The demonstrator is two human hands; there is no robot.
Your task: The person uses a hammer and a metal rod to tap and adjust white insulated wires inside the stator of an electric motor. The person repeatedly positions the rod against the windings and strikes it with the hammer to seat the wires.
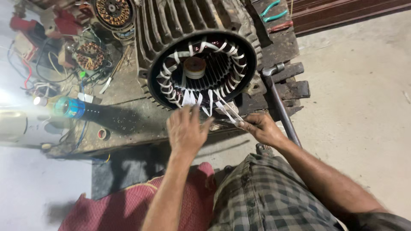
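White strip (229,112) in right hand (262,128) grip, left hand (185,130) beside

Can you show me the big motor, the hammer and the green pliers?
Motor (156,25), head view, on its ribbed casing.
Hammer (280,107), head view, on its handle.
Pliers (274,15), head view, on a green grip.
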